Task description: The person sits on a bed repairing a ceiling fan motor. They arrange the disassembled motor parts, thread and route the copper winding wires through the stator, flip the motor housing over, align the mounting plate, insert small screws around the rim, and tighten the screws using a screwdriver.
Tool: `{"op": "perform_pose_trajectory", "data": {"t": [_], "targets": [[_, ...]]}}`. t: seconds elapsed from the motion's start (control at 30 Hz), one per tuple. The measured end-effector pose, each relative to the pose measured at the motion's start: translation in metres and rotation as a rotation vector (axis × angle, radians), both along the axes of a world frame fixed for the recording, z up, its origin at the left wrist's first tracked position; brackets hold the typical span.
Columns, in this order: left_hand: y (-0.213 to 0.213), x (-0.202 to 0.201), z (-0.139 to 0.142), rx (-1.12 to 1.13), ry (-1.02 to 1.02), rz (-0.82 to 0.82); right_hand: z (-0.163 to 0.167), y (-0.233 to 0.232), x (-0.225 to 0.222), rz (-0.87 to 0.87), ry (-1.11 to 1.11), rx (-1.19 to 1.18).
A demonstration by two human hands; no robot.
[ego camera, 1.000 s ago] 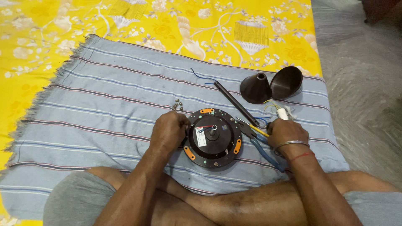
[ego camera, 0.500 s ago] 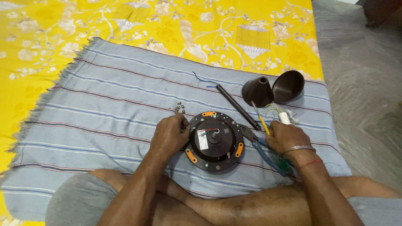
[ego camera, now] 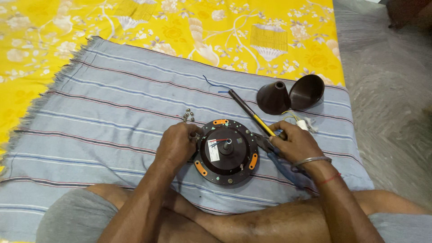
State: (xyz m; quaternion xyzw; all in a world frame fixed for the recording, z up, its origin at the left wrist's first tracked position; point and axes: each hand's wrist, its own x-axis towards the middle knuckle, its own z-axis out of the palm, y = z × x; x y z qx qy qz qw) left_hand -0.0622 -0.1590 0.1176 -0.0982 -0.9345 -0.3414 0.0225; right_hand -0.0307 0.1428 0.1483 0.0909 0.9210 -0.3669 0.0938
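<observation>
Near the front edge of the striped cloth (ego camera: 112,112), between the person's crossed legs and the yellow sheet (ego camera: 135,27), lay the round black motor (ego camera: 226,152), flat, with orange pads at its rim and a short shaft standing up at its centre. The left hand (ego camera: 176,144) was curled against the motor's left rim, fingertips pinched at the edge; whether they held a screw or only steadied the housing could not be told. A few loose screws (ego camera: 188,117) lay just beyond that hand. The right hand (ego camera: 294,144) was clenched around blue-handled pliers (ego camera: 279,161), whose nose touched the motor's right rim. A black rod (ego camera: 245,110) with a yellow band ran from that hand towards the cloth's far side, with thin blue wire at its far end. Two dark cone covers (ego camera: 290,95) rested near the far right corner, well apart from the motor, and a small white part (ego camera: 302,124) lay just beside the right hand.

Judged from this, the step was work at the motor's rim fasteners, housing braced by the left hand. A further move would call for a firm hold against turning and a square bite of the pliers.
</observation>
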Motion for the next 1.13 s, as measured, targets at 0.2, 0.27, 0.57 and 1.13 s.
{"op": "perform_pose_trajectory", "data": {"t": [0.2,0.27,0.57,1.13], "targets": [[-0.002,-0.004,-0.002,-0.05,-0.165,0.082,-0.005,-0.002,0.002,0.078,0.295,-0.021],[-0.002,-0.008,-0.007,-0.015,-0.142,0.054,-0.002,-0.005,0.002,0.097,0.39,-0.025],[-0.007,-0.025,-0.04,0.075,-0.012,-0.007,0.037,-0.045,0.025,0.069,0.662,-0.176],[-0.004,-0.021,-0.04,0.146,-0.03,0.038,0.088,-0.118,0.014,0.306,0.706,-0.009]]}}
